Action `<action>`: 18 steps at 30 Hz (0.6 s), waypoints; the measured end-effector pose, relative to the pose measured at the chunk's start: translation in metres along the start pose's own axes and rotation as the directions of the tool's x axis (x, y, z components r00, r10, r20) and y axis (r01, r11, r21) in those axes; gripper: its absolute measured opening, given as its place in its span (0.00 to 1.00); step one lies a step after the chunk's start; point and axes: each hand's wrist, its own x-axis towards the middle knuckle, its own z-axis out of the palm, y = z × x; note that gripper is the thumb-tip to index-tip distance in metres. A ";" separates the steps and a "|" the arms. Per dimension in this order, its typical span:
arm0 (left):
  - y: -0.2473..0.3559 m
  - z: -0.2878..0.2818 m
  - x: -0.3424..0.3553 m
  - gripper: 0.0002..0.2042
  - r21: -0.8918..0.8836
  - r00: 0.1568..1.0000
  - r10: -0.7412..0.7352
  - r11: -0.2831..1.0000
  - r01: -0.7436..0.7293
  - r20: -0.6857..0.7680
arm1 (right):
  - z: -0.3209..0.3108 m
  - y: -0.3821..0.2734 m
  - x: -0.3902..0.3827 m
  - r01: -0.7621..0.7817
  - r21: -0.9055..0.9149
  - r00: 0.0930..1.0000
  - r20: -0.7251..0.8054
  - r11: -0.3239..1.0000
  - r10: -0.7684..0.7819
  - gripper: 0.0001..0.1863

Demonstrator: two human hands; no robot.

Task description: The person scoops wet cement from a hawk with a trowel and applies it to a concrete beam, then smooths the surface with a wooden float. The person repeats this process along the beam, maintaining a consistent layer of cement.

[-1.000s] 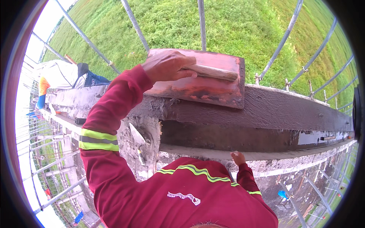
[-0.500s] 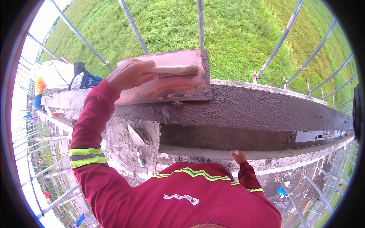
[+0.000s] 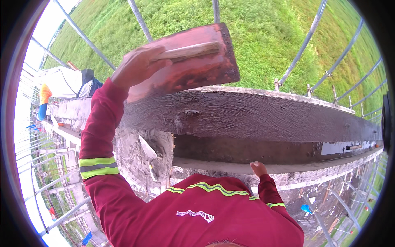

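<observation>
My left hand (image 3: 140, 68) grips the wooden handle of a large plastering float (image 3: 201, 64). Its broad reddish back faces up, and its right end is tilted up above the far edge of the beam. Under it runs a band of wet grey mortar (image 3: 255, 113) with wavy drag marks and a small lump (image 3: 191, 112) near the left. Down at the near concrete ledge (image 3: 300, 166) is my right hand (image 3: 258, 168), its fingers curled in. Whether they hold anything is hidden. A pointed trowel (image 3: 147, 148) lies on the mortar-smeared concrete block left of the trough.
A long dark trough (image 3: 234, 150) lies between beam and ledge, with a short tool (image 3: 353, 147) toward its right end. Metal scaffold poles (image 3: 304, 41) rise beyond the beam above grass. Another person (image 3: 61, 82) is at the far left. Below the ledge are more poles.
My left hand has raised the float from the mortar, up and away from me, tilting its right end. More combed mortar now shows. The right hand stays at the ledge.
</observation>
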 end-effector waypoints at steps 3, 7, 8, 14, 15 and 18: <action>0.040 0.032 0.033 0.18 0.083 0.976 0.219 0.972 -0.219 0.014 | -0.007 -0.005 -0.001 -0.060 0.041 0.996 0.062 0.997 0.057 0.25; 0.082 0.064 0.063 0.16 -0.052 0.957 0.261 0.965 -0.257 0.125 | -0.010 -0.004 -0.004 -0.039 -0.004 0.997 0.062 0.999 0.039 0.25; 0.088 0.070 0.069 0.16 -0.124 0.947 0.306 0.948 -0.293 0.096 | -0.009 -0.003 -0.005 -0.052 -0.021 0.996 0.065 0.998 0.053 0.25; 0.079 0.076 0.061 0.14 -0.145 0.937 0.323 0.941 -0.304 0.132 | -0.010 -0.002 -0.004 -0.044 -0.016 0.996 0.083 0.999 0.045 0.25; 0.071 0.074 0.057 0.14 -0.186 0.932 0.337 0.932 -0.310 0.136 | -0.011 -0.003 -0.005 -0.071 -0.025 0.994 0.085 0.997 0.073 0.25; 0.043 0.055 0.034 0.15 -0.058 0.960 0.247 0.969 -0.242 0.131 | -0.013 -0.004 -0.007 -0.040 -0.026 0.995 0.091 0.999 0.042 0.26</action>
